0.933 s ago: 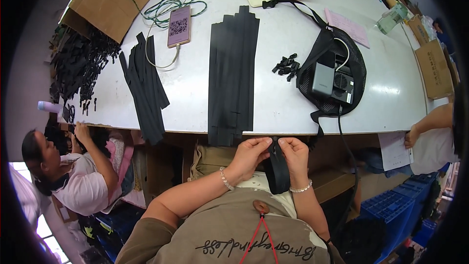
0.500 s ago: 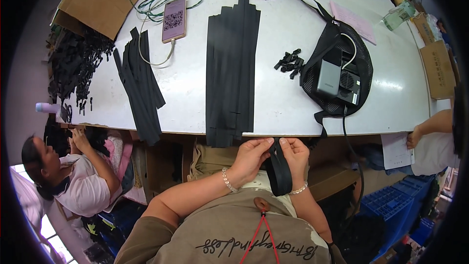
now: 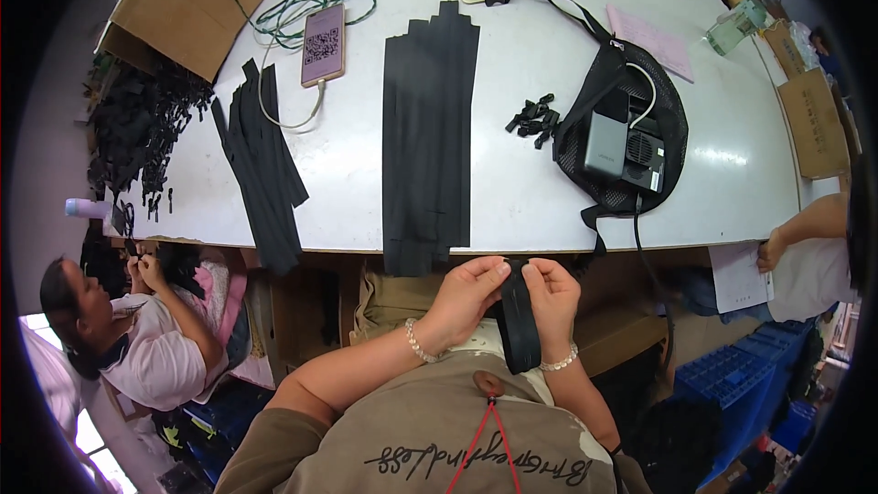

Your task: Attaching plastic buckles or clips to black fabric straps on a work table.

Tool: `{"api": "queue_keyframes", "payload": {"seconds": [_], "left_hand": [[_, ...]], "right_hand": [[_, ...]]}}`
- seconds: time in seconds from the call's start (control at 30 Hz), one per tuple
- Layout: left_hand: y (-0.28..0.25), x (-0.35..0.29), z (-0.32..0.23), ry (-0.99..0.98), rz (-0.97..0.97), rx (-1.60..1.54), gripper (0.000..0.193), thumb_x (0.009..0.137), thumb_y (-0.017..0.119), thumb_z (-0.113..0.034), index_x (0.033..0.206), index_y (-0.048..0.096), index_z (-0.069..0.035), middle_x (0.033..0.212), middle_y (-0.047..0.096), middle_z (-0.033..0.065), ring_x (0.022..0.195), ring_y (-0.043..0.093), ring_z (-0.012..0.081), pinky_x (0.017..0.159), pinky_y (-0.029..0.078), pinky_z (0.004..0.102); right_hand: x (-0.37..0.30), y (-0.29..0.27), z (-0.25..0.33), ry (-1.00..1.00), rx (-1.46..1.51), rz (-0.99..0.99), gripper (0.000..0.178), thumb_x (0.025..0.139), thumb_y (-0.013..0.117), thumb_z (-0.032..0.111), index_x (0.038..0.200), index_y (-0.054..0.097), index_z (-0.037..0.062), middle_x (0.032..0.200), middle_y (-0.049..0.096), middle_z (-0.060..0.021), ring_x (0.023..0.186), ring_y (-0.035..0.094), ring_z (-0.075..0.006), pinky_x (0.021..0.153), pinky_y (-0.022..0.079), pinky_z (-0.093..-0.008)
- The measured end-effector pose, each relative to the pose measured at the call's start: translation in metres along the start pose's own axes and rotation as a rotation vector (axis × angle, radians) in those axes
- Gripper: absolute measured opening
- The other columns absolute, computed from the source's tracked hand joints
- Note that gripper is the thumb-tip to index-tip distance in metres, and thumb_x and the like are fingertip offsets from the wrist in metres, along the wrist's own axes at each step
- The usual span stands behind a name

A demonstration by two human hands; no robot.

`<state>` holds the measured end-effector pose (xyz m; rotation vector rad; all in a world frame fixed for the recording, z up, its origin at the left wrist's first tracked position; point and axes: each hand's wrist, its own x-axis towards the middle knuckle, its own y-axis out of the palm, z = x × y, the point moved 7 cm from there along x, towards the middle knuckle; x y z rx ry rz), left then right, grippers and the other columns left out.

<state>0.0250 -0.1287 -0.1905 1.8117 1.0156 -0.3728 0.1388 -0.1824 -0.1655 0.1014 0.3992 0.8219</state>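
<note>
Just off the near table edge, a black zipper strip [image 3: 521, 329] hangs in a loop between my hands. My left hand [image 3: 471, 297] pinches one end between thumb and fingers, and my right hand [image 3: 551, 306] pinches the other end close beside it. The two ends come together at the top of the loop. Straight ahead, a wide bundle of black strips [image 3: 428, 128] lies lengthwise and overhangs the table edge. A smaller bundle of black strips [image 3: 261, 160] is fanned to its left. A few small black zipper pulls [image 3: 535, 119] lie to the right.
A black mesh bag [image 3: 663, 101] holds a grey power bank [image 3: 605, 146]. A charging phone [image 3: 324, 46] lies by coiled cables. An open carton [image 3: 187, 9] stands beside a heap of black pieces [image 3: 146, 133]. Co-workers sit left [image 3: 155, 348] and right [image 3: 814, 256].
Both strip ends have been drawn closer together between my fingertips, and the loop has turned its face more toward me. My view has shifted slightly.
</note>
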Motion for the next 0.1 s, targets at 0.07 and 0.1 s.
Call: {"api": "queue_keyframes", "payload": {"seconds": [0.07,0.1], "left_hand": [[0.006,-0.008,-0.009,0.050,0.041,0.057,0.014,0.091,0.058,-0.015,0.101,0.061,-0.006,0.093,0.063,-0.0005,0.085,0.058,0.0074,0.079,0.047,0.0237],[0.012,-0.014,-0.015,0.095,0.078,0.111,0.014,0.092,0.058,-0.015,0.102,0.061,-0.005,0.095,0.063,-0.0013,0.086,0.057,0.0072,0.081,0.047,0.0238]], "right_hand": [[-0.006,0.000,0.011,-0.083,0.021,0.030,0.010,0.088,0.060,0.003,0.094,0.061,-0.0040,0.083,0.064,-0.0039,0.070,0.059,-0.0060,0.064,0.048,-0.0177],[-0.010,0.003,0.019,-0.109,0.001,0.069,0.011,0.088,0.059,0.002,0.097,0.061,-0.0036,0.086,0.065,-0.0055,0.076,0.061,-0.0076,0.068,0.049,-0.0182]]}}
